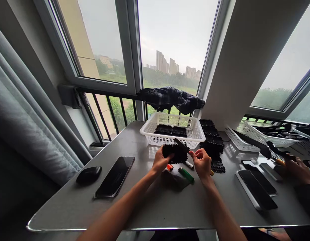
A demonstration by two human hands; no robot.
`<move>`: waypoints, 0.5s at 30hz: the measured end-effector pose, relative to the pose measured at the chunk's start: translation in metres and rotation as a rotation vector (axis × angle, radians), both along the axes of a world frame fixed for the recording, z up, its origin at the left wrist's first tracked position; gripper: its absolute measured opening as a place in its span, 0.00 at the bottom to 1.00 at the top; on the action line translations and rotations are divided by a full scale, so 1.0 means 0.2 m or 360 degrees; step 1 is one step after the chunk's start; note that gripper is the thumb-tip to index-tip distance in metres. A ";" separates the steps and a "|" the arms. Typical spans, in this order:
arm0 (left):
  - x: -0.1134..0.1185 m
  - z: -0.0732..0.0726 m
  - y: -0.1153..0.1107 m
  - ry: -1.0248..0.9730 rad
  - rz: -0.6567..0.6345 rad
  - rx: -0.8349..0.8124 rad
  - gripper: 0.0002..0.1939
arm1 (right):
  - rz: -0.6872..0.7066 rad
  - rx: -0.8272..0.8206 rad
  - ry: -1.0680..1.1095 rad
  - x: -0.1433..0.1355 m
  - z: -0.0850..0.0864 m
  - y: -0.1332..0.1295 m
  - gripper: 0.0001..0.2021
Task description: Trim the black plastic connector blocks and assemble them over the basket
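My left hand [161, 161] grips a black plastic panel [175, 154] with a toothed edge, its thumb lying across the face. My right hand [201, 162] is closed on a narrow, flat, black blade-like tool [181, 145], which slants over the panel's upper right edge. A bit of yellow shows below that hand, perhaps the tool's handle end. Under the hands on the table lie a green lighter [186, 175], an orange-red lighter [170, 167] and a small white stick-shaped item [189, 165]. Behind the panel stands a white plastic basket [147, 129] holding several similar black panels [171, 130].
More black panels [212, 142] lie stacked right of the basket. A phone [115, 177] and a black mouse [89, 174] lie left; two more phones [257, 190] lie right. At far right, another person's hand [299, 170] is near black parts and white baskets [245, 144].
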State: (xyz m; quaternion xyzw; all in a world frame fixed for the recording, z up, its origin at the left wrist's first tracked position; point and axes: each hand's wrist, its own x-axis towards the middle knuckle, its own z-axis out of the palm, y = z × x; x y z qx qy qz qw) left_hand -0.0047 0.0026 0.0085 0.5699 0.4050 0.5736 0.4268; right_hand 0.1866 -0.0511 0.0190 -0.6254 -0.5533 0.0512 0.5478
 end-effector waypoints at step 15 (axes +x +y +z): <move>0.00 -0.01 0.00 -0.0051 0.0041 0.0019 0.20 | -0.0160 -0.0048 0.0137 0.03 0.03 0.00 0.24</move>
